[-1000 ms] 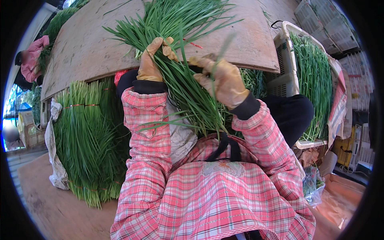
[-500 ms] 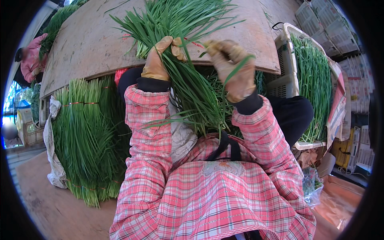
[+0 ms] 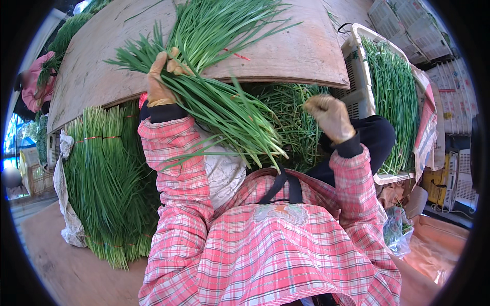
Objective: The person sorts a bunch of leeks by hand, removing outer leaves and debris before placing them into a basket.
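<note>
A bunch of long green chives lies across the edge of a brown wooden board, its stalk ends pointing down toward my lap. My left hand, in a tan glove, grips this bunch near its middle. My right hand, also gloved, is closed in a fist to the right of the bunch, apart from it, with nothing visible in it. Both sleeves are pink plaid.
A large pile of tied chive bundles lies on cloth at my left. A white plastic crate full of chives stands at the right. More chives lie under the board. Stacked white crates stand far right.
My right hand has let go of the bunch and pulled away to the right and down. My left hand still holds the chives against the board.
</note>
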Tool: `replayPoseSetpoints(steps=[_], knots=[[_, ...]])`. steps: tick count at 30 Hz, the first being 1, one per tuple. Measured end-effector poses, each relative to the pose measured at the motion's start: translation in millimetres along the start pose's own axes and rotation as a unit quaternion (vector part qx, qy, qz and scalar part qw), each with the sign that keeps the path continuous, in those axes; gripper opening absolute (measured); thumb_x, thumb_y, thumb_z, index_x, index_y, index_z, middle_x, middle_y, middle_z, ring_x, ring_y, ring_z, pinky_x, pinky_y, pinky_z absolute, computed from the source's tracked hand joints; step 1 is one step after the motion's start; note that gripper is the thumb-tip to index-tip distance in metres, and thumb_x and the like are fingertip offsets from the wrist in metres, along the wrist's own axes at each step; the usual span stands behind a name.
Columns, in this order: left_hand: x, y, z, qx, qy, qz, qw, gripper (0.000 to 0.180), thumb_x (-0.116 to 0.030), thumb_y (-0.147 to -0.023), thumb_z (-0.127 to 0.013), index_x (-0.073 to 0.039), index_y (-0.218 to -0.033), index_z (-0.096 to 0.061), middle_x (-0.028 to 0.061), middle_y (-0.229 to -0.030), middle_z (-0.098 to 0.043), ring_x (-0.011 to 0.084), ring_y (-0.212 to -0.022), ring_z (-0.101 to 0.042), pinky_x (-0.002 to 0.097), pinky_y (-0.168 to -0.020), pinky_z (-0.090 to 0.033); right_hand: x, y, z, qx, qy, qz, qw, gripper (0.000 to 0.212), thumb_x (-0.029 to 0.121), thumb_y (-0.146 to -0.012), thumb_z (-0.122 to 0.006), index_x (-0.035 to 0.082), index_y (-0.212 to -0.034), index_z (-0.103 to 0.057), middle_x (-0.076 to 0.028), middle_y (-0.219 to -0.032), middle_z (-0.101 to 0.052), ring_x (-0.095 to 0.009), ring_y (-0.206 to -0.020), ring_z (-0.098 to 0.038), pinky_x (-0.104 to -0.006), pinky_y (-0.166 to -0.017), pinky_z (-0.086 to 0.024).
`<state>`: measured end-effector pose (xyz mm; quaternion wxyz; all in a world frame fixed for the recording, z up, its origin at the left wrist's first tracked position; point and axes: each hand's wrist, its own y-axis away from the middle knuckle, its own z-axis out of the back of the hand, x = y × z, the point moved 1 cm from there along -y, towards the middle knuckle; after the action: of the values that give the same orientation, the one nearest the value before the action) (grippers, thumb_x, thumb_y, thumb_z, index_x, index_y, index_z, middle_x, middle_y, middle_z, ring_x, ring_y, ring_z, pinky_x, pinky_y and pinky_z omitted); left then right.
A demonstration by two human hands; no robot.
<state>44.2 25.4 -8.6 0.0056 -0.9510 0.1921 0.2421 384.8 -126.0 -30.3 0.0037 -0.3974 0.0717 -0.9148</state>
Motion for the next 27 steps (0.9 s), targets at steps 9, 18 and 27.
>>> replayPoseSetpoints(steps=[9, 18, 27], knots=[[-5, -4, 8, -0.043, -0.082, -0.07, 0.993, 0.025, -0.03, -0.089, -0.043, -0.01, -0.086, -0.057, -0.0024, -0.052, -0.04, 0.0174, -0.051, -0.042, 0.0359, -0.059, -0.041, 78, 12, -48, -0.083, 0.032, 0.231, 0.969, 0.024, 0.012, -0.068, -0.065, 0.007, -0.091, -0.063, -0.012, -0.082, -0.06, -0.028, -0.07, -0.059, -0.036, -0.06, -0.047], [-4, -6, 6, 0.022, -0.045, -0.01, 0.999, 0.028, -0.03, -0.087, -0.047, -0.007, -0.089, -0.063, -0.0023, -0.051, -0.04, 0.0155, -0.051, -0.04, 0.0341, -0.061, -0.04, 62, 2, -27, -0.195, -0.053, 0.174, 0.964, 0.017, 0.008, -0.067, -0.065, 0.009, -0.083, -0.06, -0.007, -0.071, -0.058, -0.025, -0.063, -0.057, -0.035, -0.056, -0.046], [4, -9, 4, -0.029, -0.063, -0.04, 0.997, 0.026, -0.029, -0.088, -0.045, -0.006, -0.085, -0.059, -0.0025, -0.051, -0.038, 0.0149, -0.05, -0.038, 0.0314, -0.06, -0.039, 86, 4, -61, -0.066, -0.048, 0.209, 0.974, 0.014, 0.008, -0.071, -0.067, 0.003, -0.082, -0.061, -0.011, -0.078, -0.059, -0.024, -0.07, -0.058, -0.0309, -0.062, -0.047]])
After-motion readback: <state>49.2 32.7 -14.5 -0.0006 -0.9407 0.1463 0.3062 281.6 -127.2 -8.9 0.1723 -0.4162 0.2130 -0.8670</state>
